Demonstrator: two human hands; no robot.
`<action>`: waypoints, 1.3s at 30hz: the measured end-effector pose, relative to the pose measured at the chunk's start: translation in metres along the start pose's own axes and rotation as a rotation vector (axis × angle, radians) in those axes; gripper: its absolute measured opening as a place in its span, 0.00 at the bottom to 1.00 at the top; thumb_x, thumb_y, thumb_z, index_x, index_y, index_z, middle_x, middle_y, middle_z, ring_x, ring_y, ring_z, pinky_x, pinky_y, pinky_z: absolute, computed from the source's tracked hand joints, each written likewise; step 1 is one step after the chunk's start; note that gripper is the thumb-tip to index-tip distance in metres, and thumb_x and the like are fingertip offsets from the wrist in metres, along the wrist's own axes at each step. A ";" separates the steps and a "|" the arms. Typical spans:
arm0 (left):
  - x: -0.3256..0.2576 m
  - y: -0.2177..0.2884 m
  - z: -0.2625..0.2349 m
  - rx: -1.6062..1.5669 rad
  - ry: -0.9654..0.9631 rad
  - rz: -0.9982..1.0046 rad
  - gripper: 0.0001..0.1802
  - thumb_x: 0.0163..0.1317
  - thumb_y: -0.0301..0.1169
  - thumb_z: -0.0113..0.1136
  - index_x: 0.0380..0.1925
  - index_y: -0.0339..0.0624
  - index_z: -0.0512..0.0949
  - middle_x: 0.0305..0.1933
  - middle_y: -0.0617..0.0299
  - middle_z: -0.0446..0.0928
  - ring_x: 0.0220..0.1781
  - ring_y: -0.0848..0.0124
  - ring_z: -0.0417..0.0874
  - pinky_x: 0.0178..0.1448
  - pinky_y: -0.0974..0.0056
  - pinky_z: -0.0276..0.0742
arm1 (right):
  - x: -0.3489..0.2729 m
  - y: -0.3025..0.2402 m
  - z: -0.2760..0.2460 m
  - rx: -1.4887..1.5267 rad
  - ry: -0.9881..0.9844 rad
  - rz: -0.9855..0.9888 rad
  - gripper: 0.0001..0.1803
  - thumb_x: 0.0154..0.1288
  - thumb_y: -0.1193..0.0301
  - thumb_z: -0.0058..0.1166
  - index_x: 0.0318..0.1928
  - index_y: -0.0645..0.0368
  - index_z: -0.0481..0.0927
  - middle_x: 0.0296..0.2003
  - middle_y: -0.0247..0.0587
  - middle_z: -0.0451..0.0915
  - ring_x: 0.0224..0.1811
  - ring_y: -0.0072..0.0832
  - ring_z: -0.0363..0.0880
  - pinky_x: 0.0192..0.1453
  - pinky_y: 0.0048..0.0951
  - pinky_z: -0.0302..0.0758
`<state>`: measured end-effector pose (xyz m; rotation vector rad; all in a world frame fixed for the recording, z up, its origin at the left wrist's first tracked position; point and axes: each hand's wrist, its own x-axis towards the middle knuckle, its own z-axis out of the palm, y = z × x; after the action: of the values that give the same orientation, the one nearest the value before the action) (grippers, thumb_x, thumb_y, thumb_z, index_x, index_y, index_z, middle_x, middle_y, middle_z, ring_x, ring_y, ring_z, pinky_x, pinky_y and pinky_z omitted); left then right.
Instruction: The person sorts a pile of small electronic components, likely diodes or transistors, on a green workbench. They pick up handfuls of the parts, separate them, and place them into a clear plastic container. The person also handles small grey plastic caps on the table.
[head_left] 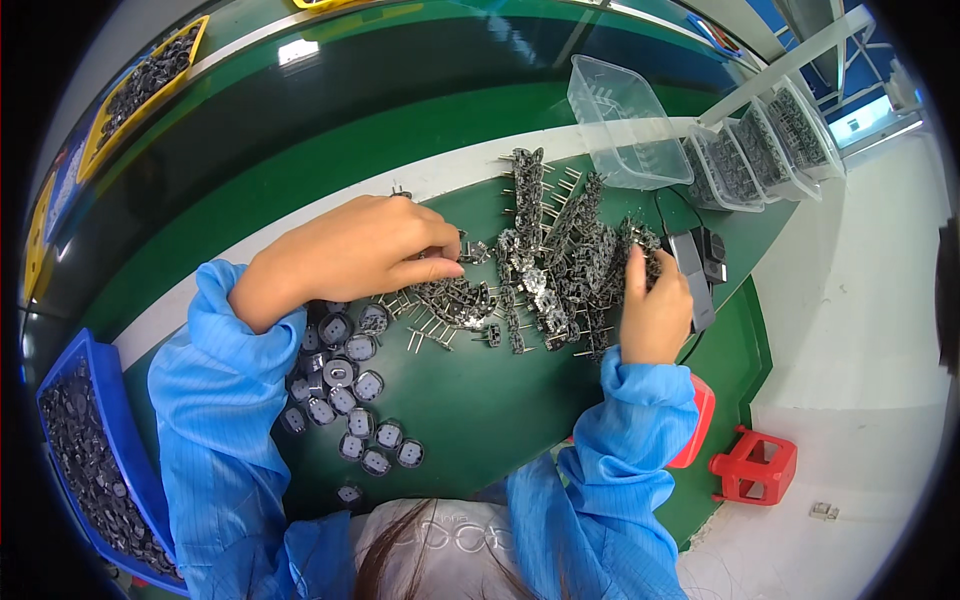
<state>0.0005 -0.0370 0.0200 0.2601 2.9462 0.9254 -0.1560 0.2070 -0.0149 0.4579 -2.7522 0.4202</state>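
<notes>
A heap of small black parts with metal pins (560, 250) lies on the green tabletop (480, 400), partly in rows. My left hand (365, 245) reaches over the heap's left side, thumb and fingers curled together beside a few loose pinned parts (474, 250). What its fingertips hold, if anything, is hidden. At the heap's right edge, the thumb and forefinger of my right hand (655, 310) close on a clump of these black pinned parts (638, 235). Below my left wrist several round dark pieces with grey faces (340, 372) lie scattered.
A clear plastic bin (625, 130) tilts behind the heap. Filled clear bins (765, 150) stand at the far right, near a grey-black device (692, 265). A blue tray (120, 440) and a yellow tray (140, 95) of dark parts are at left. A red stool (755, 467) stands on the floor.
</notes>
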 end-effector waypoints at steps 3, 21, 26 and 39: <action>0.000 0.001 -0.002 -0.011 0.010 0.002 0.14 0.62 0.38 0.53 0.33 0.37 0.77 0.32 0.53 0.78 0.35 0.56 0.79 0.40 0.58 0.73 | 0.004 -0.004 -0.009 0.009 0.124 -0.028 0.21 0.63 0.54 0.50 0.42 0.61 0.78 0.39 0.52 0.79 0.38 0.47 0.79 0.42 0.42 0.74; 0.002 -0.014 0.005 -0.077 0.108 -0.051 0.11 0.60 0.35 0.54 0.33 0.37 0.78 0.33 0.53 0.78 0.35 0.57 0.79 0.40 0.59 0.73 | 0.023 -0.038 0.013 0.285 -0.120 -0.555 0.25 0.55 0.55 0.60 0.45 0.62 0.77 0.38 0.47 0.77 0.45 0.43 0.74 0.53 0.40 0.66; 0.003 -0.020 0.011 -0.009 0.218 -0.075 0.11 0.60 0.35 0.55 0.33 0.38 0.78 0.32 0.54 0.78 0.34 0.57 0.78 0.38 0.59 0.73 | 0.020 -0.053 0.019 -0.058 -0.050 -0.573 0.22 0.52 0.57 0.62 0.40 0.59 0.75 0.36 0.43 0.74 0.45 0.41 0.73 0.54 0.44 0.64; 0.011 -0.007 0.011 -0.648 0.477 -0.090 0.17 0.62 0.33 0.57 0.47 0.37 0.71 0.32 0.60 0.77 0.33 0.72 0.78 0.34 0.69 0.74 | 0.021 -0.083 -0.042 0.638 -0.080 -0.727 0.26 0.39 0.73 0.71 0.44 0.58 0.77 0.33 0.40 0.71 0.33 0.32 0.73 0.37 0.31 0.72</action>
<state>-0.0100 -0.0342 0.0070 -0.1419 2.7679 2.0820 -0.1348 0.1403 0.0504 1.5694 -2.2289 1.0709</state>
